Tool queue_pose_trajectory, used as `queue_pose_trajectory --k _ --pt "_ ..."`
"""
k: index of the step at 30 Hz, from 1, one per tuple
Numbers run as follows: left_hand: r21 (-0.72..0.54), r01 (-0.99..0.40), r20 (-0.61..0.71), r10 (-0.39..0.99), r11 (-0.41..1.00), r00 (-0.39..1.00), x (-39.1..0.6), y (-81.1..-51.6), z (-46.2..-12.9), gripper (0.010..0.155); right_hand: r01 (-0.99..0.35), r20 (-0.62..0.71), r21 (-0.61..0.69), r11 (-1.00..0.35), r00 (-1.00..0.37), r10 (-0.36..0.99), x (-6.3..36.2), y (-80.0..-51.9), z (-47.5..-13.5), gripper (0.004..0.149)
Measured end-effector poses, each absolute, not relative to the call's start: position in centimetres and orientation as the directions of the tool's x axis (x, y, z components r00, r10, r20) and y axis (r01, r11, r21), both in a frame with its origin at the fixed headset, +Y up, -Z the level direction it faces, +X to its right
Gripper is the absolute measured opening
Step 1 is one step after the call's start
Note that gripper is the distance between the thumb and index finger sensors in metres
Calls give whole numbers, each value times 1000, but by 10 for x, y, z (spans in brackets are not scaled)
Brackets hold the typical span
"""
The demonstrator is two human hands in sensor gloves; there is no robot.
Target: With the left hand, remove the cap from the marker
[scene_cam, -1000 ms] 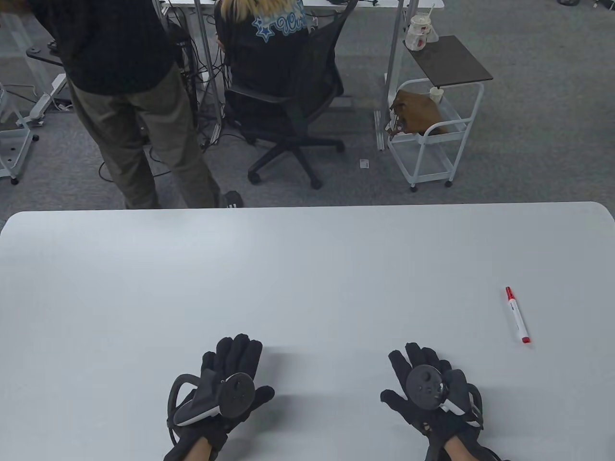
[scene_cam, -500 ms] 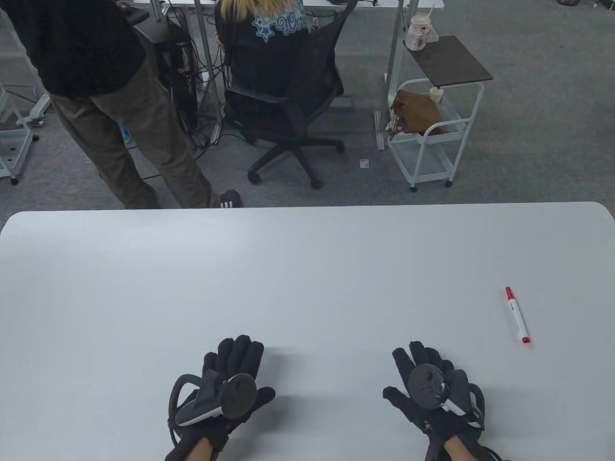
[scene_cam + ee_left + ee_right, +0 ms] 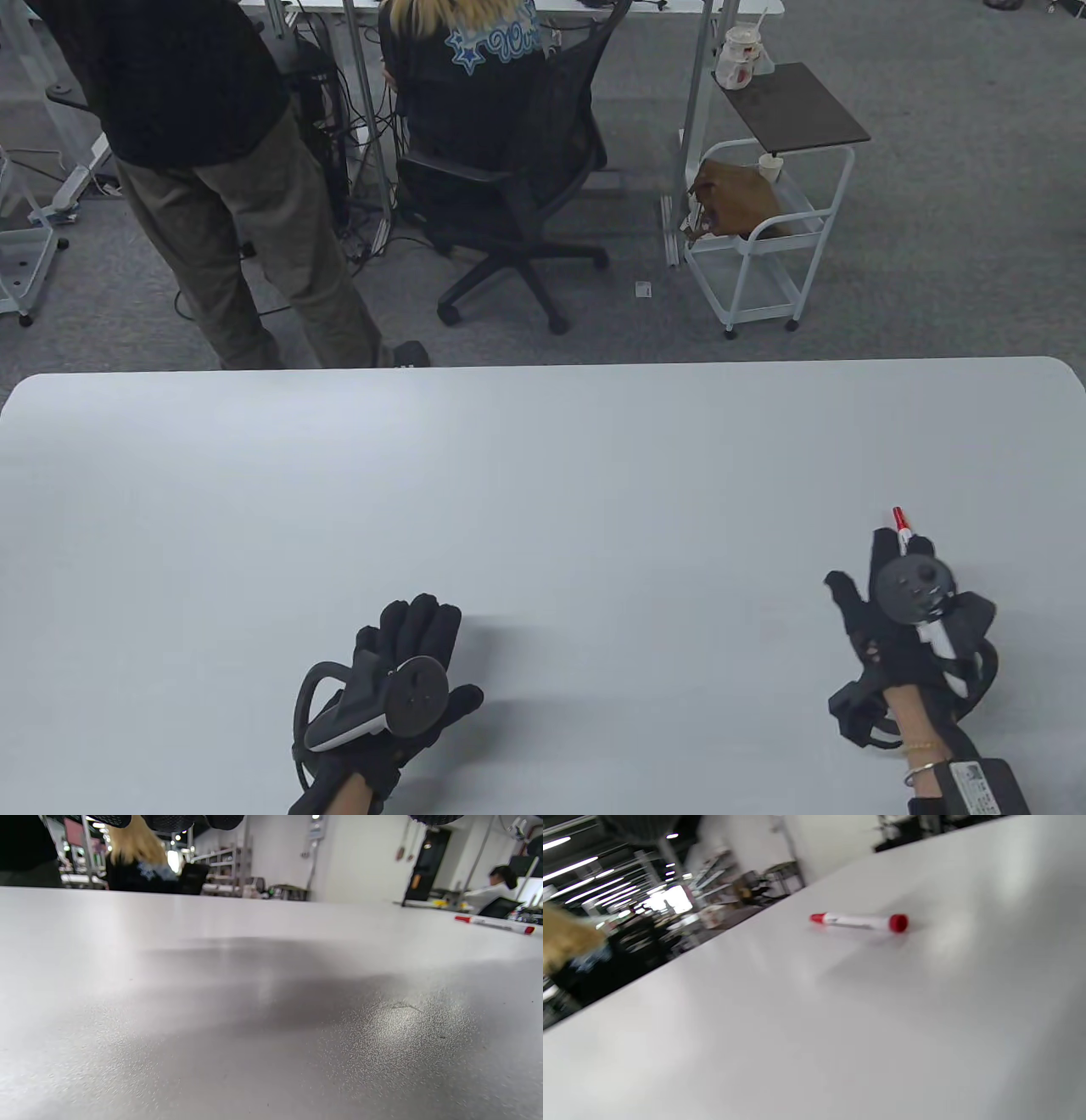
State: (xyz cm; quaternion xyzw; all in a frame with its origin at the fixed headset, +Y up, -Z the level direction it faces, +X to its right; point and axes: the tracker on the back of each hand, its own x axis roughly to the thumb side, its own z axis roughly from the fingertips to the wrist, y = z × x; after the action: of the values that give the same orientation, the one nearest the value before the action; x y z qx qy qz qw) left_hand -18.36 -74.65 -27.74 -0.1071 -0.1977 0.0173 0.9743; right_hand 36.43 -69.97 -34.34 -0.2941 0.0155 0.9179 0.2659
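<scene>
The marker (image 3: 859, 921) lies on the table (image 3: 543, 475) under the open, empty right hand (image 3: 908, 611), light, stiff and likely to roll, so grip the barrel; the left hand (image 3: 399, 679) rests flat, empty.

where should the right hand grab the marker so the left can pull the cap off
Grip the white barrel of the marker, coming down from above, fingers across its width. It lies flat on the table, so only the top and sides are open. Which red end is the cap is hard to tell; leave both clear. The right hand hangs over it, while the left hand lies far off.
</scene>
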Motion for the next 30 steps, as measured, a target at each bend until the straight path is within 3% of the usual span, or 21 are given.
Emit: queue_pose_trajectory --k 5,10,16,24,30 --pt "-219 13 381 73 976 922 -183 -747 -277 91 -523 -687 -87 -848 -584 431 391 -703 -375 78" --pt "-253 26 371 72 967 926 -185 -752 -280 91 -505 -797 31 -862 -533 284 394 -734 -402 77" --pt "-257 12 361 84 966 929 -189 -749 -280 92 -519 -879 141 -843 -458 135 409 -765 -411 72" --pt "-294 40 372 76 955 925 -187 -753 -282 93 -355 -883 183 -917 -469 5 403 -767 -422 61" --pt "-306 35 356 80 951 931 -188 -752 -282 93 -261 -887 171 -950 -462 -33 398 -767 -424 42"
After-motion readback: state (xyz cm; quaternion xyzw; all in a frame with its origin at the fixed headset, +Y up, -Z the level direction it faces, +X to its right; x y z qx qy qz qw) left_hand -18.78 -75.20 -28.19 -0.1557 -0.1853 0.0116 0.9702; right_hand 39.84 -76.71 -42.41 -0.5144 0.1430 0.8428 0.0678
